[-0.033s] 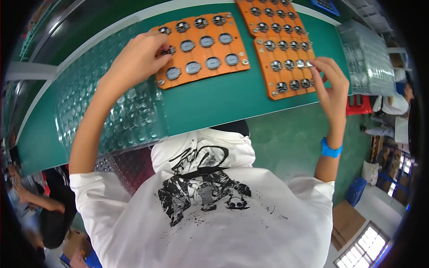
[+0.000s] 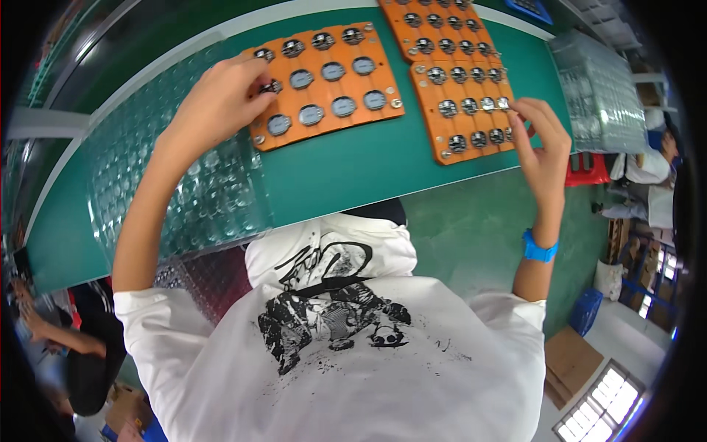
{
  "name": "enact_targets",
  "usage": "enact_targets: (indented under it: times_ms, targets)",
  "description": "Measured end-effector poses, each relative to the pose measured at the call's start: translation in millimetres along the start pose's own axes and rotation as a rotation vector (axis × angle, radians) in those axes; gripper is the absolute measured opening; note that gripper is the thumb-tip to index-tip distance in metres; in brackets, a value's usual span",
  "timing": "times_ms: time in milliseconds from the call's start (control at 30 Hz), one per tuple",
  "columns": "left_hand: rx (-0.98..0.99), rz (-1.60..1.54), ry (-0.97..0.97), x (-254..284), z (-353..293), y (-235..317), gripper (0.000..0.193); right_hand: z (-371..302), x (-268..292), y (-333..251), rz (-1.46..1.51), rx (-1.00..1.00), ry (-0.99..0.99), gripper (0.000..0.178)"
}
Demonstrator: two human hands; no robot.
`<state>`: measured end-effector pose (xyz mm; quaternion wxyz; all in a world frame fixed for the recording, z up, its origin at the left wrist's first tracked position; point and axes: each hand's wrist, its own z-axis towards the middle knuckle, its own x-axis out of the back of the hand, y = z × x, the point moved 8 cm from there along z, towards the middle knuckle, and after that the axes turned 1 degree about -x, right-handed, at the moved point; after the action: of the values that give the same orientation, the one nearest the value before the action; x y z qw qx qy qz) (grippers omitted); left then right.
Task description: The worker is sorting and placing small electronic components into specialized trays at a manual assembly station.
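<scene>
On the green tabletop, an orange board (image 2: 322, 93) holds rows of small round parts, dark-topped in the far row and mostly pale grey in the nearer ones. My left hand (image 2: 224, 96) reaches over its left edge, thumb and fingers pinched on a dark round part (image 2: 271, 87) at a left-end seat. To the right is a second orange board (image 2: 462, 124) with shiny dark and silver round parts. At that board's right edge, my right hand (image 2: 543, 140) has thumb and forefinger pinched beside a silver part (image 2: 503, 103). Whatever lies between those fingertips is too small to make out.
A third orange board (image 2: 445, 34) adjoins the second at its far side. Clear plastic blister trays (image 2: 184, 195) lie at the left, and more are stacked (image 2: 600, 96) at the right. Beyond the table are a red plastic stool (image 2: 587, 171) and other people on both sides.
The whole view has shifted slightly, so the boards appear a little farther left. My right fingertips sit slightly farther right on their board, uncovering the silver part. My left hand stays at the same seat.
</scene>
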<state>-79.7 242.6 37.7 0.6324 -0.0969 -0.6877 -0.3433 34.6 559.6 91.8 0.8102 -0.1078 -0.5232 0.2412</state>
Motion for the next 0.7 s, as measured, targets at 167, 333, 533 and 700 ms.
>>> enact_targets:
  times_ms: [167,333,533,700]
  targets:
    - [-0.056,-0.114,0.174,21,-8,-4,0.016,-53,18,33,-0.072,-0.208,0.187,0.024]
    - [0.041,-0.211,0.347,31,-10,-49,0.022,-102,2,46,-0.135,-0.335,0.302,0.045]
    - [-0.026,-0.217,0.527,32,3,-93,0.024,-95,-16,36,-0.082,-0.350,0.280,0.053]
    - [-0.062,-0.202,0.598,23,3,-97,0.021,-31,-30,30,-0.129,-0.198,0.094,0.052]
